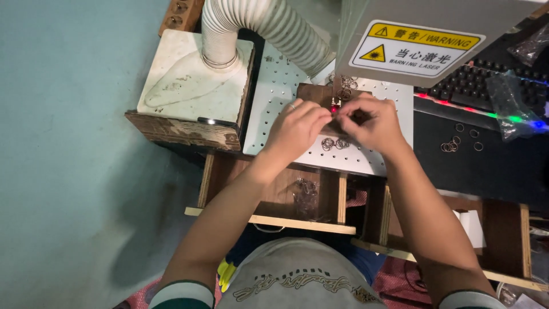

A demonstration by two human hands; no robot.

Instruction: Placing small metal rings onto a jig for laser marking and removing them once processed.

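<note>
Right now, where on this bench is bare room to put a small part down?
The white perforated plate is bare left of the hands, beside the hose. The black mat is bare below the loose rings. Around both hands it is crowded.

Fingertips of left hand point(295, 129) and right hand point(372, 123) hide held piece; machine head point(423, 34) cut off.

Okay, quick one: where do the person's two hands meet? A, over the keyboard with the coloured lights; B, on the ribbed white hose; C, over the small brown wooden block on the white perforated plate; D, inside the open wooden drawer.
C: the left hand and right hand pinch together over the small brown wooden block on the white perforated metal plate.
</note>
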